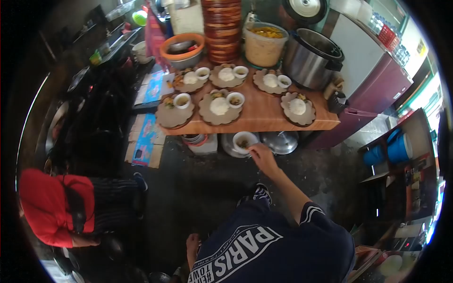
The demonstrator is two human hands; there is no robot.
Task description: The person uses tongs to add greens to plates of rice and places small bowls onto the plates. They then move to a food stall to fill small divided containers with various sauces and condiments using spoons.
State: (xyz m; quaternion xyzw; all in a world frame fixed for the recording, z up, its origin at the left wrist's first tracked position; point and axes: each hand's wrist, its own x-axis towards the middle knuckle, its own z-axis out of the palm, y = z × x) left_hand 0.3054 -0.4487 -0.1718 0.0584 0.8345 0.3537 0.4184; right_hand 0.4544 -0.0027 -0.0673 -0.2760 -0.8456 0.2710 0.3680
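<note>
My right hand (264, 159) is closed on the rim of a small white bowl (244, 142) with some food in it, held just off the front edge of the wooden table (264, 121). Low beside my body, my left hand (192, 242) hangs away from the table; its fingers are too small to make out. Nearest the held bowl is a plate (214, 111) with rice and a small bowl. At the right front, another plate (306, 118) has rice but no bowl. Several similar plates stand on the table.
Along the table's back stand a stack of round trays (222, 33), a tub of yellow food (265, 49), a large steel cooker (309, 61) and an orange basin (181, 46). Pot lids (282, 142) lie beneath. A person in red (52, 207) is at the left; a fridge (361, 85) stands right.
</note>
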